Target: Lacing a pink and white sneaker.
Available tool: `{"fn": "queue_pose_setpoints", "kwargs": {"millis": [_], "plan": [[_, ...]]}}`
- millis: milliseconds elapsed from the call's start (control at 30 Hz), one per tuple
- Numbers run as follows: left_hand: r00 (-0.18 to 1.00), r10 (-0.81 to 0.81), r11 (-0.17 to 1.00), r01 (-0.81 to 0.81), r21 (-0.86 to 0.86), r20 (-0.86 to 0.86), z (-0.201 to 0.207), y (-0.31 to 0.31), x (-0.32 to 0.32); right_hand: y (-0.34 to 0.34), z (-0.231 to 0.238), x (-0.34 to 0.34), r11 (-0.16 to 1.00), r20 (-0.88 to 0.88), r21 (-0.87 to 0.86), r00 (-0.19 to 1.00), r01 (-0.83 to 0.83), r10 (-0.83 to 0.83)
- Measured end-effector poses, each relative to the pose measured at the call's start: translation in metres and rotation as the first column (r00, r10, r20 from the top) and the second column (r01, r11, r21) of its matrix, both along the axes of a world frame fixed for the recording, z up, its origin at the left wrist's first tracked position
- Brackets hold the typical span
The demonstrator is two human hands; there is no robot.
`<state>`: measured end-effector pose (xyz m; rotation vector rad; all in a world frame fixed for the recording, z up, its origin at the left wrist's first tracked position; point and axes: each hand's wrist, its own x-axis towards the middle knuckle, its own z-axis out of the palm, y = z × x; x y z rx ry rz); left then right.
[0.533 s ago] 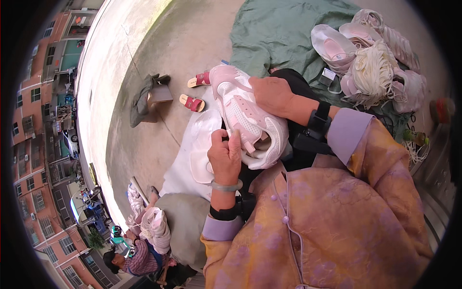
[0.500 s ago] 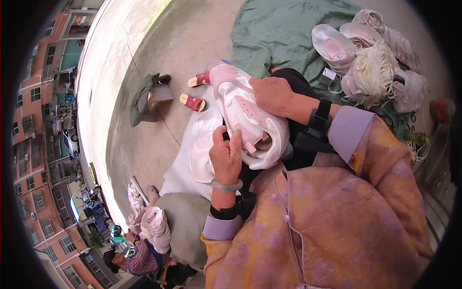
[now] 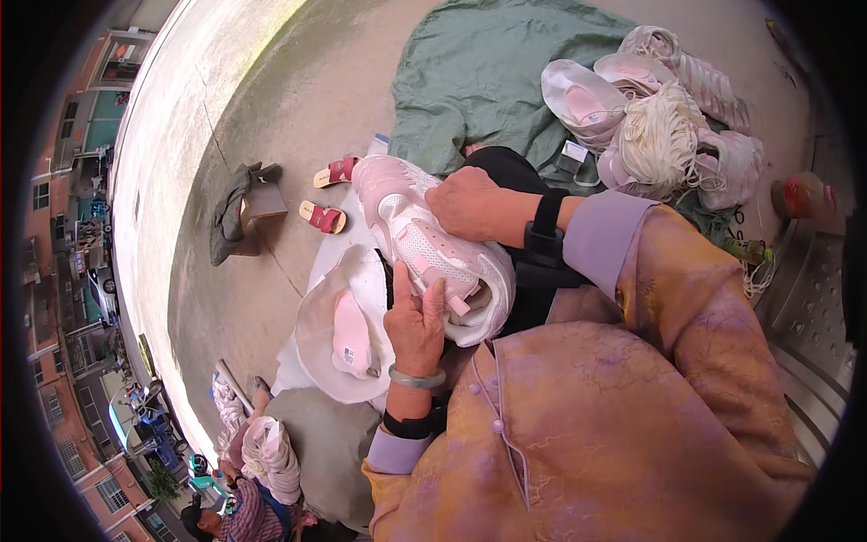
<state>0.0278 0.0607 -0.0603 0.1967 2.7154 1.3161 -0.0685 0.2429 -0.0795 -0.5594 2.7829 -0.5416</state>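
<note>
A pink and white sneaker (image 3: pixel 411 221) lies across my lap, its toe pointing up and to the left, its opening toward me. No lace shows in its eyelets. My left hand (image 3: pixel 415 330) is at the near left side of the opening, thumb and index finger stretched along the edge, the other fingers curled against the shoe. Over the right side, my right hand (image 3: pixel 470 206) is closed on the upper near the eyelets, fingertips hidden. Beside my left hand lies a white shoe piece (image 3: pixel 316 312) with a pink insole-shaped part (image 3: pixel 352 334).
A green cloth (image 3: pixel 479 81) spreads beyond my knees. At right lie several pale shoes with a bundle of cream laces (image 3: pixel 659 135). Red sandals (image 3: pixel 323 217) and a cardboard box (image 3: pixel 264 199) stand on the ground. Lower left, a person (image 3: pixel 244 515) sits near stacked shoes (image 3: pixel 271 456).
The view has shifted, so the surroundings sit further left. My left index finger has straightened from a pinch at the shoe's edge. More of the white shoe piece and its pink part shows.
</note>
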Motion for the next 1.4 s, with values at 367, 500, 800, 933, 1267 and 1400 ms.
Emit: {"fn": "queue_pose_setpoints", "kwargs": {"millis": [367, 500, 800, 933, 1267, 1400], "plan": [[0.995, -0.001, 0.999, 0.005, -0.043, 0.101, 0.018, 0.033, -0.005, 0.021, -0.014, -0.01, 0.994, -0.247, 0.057, 0.963, -0.096, 0.108], [0.993, 0.017, 0.995, -0.006, -0.095, 0.116, 0.025, 0.036, -0.002, 0.035, -0.021, 0.005, 0.988, -0.492, -0.15, 0.869, -0.016, -0.061], [0.993, -0.054, 0.985, 0.069, -0.156, 0.101, 0.033, 0.006, 0.008, 0.251, -0.129, 0.116, 0.489, -0.058, -0.223, 0.489, 0.843, -0.87], [0.868, -0.329, 0.891, 0.156, -0.427, -0.371, 0.033, -0.011, 0.006, 0.296, -0.158, 0.146, 0.377, -0.147, -0.158, 0.356, 0.913, -0.923], [0.939, -0.257, 0.827, 0.091, -0.555, -0.228, 0.036, -0.006, 0.003, 0.311, -0.162, 0.121, 0.25, -0.096, 0.1, 0.259, 0.963, -0.961], [0.819, -0.465, 0.838, 0.286, -0.465, -0.335, 0.04, 0.015, 0.001, 0.312, -0.164, 0.123, 0.181, -0.06, 0.012, 0.182, 0.983, -0.982]]}}
